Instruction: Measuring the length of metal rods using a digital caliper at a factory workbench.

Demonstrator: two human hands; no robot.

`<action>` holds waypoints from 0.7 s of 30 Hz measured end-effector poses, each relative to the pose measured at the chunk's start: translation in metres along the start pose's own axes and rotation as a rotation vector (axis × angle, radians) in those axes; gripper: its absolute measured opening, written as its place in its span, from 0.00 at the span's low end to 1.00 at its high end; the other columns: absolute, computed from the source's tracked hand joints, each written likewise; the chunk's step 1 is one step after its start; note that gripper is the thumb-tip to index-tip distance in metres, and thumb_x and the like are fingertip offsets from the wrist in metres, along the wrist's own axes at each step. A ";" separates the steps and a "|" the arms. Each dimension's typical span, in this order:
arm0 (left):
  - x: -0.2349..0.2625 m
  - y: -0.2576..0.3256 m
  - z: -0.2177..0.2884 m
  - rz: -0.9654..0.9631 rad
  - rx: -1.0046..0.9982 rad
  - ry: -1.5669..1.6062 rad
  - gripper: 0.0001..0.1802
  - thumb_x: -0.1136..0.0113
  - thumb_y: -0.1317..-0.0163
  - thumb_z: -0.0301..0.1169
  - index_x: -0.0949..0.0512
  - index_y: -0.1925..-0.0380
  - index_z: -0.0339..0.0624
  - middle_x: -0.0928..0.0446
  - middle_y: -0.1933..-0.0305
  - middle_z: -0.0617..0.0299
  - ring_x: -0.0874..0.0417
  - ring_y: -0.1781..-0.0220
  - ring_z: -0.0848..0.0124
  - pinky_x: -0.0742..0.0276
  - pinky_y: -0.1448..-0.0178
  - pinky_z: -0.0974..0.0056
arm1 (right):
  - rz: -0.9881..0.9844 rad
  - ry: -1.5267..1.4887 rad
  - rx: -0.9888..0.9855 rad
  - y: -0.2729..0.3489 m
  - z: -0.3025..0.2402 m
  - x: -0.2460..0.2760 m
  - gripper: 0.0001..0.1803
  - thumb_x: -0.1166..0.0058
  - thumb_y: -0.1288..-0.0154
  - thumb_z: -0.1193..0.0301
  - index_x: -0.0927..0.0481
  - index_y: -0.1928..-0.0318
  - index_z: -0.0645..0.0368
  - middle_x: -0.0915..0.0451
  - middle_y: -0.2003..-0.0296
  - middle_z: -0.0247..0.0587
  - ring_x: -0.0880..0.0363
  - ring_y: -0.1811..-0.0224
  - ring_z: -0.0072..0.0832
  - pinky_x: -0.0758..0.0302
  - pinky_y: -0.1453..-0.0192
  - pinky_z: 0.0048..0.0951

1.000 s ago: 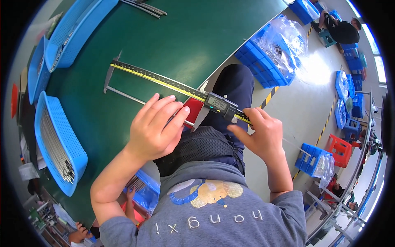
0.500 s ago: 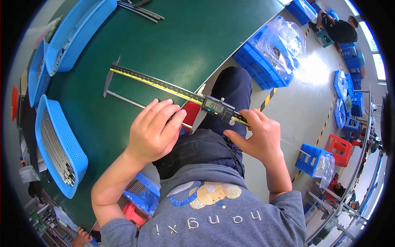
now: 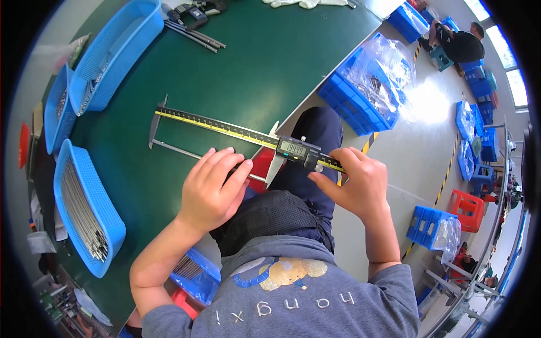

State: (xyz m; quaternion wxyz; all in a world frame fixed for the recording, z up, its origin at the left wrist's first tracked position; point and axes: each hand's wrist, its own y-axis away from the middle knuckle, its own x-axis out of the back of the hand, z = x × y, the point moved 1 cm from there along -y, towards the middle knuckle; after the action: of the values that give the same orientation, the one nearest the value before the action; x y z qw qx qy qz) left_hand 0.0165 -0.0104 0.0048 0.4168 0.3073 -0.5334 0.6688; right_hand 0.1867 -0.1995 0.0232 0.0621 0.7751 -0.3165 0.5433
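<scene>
A long digital caliper [image 3: 220, 127] with a black and yellow scale lies slantwise above the near edge of the green table. Between its jaws sits a thin metal rod [image 3: 179, 149], reaching from the far-left jaw to the sliding jaw by my lap. My left hand [image 3: 213, 188] is closed round the middle of the rod, its fingers covering part of it. At the caliper's right end my right hand [image 3: 355, 180] grips the beam between thumb and fingers, just beyond the display [image 3: 293, 149].
Blue baskets stand along the table's left side; one [image 3: 90, 208] holds many metal rods. A dark power tool [image 3: 191, 14] and more rods [image 3: 197, 37] lie at the back. Blue crates [image 3: 360, 90] with plastic bags stand on the floor at right, near a red stool [image 3: 466, 209]. Someone [image 3: 459, 45] sits far right.
The whole scene sits slightly lower in the picture, with a white glove now showing at the top. Both hands keep the same grip on rod and caliper.
</scene>
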 end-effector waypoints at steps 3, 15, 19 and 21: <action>0.004 0.001 -0.002 -0.001 0.012 -0.068 0.15 0.37 0.54 0.26 0.21 0.62 0.40 0.23 0.57 0.57 0.20 0.52 0.58 0.23 0.46 0.54 | -0.014 0.000 0.047 -0.008 -0.004 -0.011 0.19 0.32 0.53 0.53 0.23 0.72 0.54 0.26 0.79 0.35 0.23 0.80 0.35 0.30 0.78 0.34; 0.119 -0.035 -0.047 0.460 -0.174 -0.422 0.12 0.35 0.58 0.22 0.19 0.69 0.37 0.19 0.66 0.58 0.17 0.67 0.65 0.18 0.67 0.66 | 0.006 -0.001 -0.054 0.001 0.009 -0.012 0.18 0.30 0.53 0.60 0.23 0.71 0.60 0.26 0.80 0.39 0.28 0.83 0.36 0.33 0.78 0.33; 0.157 -0.034 -0.134 0.550 -0.029 -0.614 0.10 0.36 0.51 0.20 0.20 0.66 0.39 0.21 0.63 0.62 0.18 0.66 0.64 0.22 0.65 0.66 | 0.032 -0.032 0.004 0.001 0.013 -0.022 0.18 0.30 0.53 0.61 0.23 0.71 0.60 0.26 0.81 0.40 0.28 0.82 0.34 0.34 0.78 0.32; 0.156 -0.028 -0.179 0.465 0.057 -0.648 0.08 0.40 0.48 0.22 0.20 0.67 0.42 0.21 0.63 0.64 0.18 0.66 0.64 0.21 0.66 0.64 | 0.025 -0.036 0.006 0.003 0.015 -0.019 0.18 0.30 0.53 0.61 0.24 0.71 0.60 0.27 0.81 0.39 0.28 0.82 0.34 0.34 0.78 0.32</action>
State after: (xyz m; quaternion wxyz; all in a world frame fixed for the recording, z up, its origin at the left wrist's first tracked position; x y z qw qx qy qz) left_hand -0.0253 0.2008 0.1073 0.0558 0.3850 -0.6738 0.6282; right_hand 0.1934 -0.2004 0.0001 0.0471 0.7808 -0.3255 0.5312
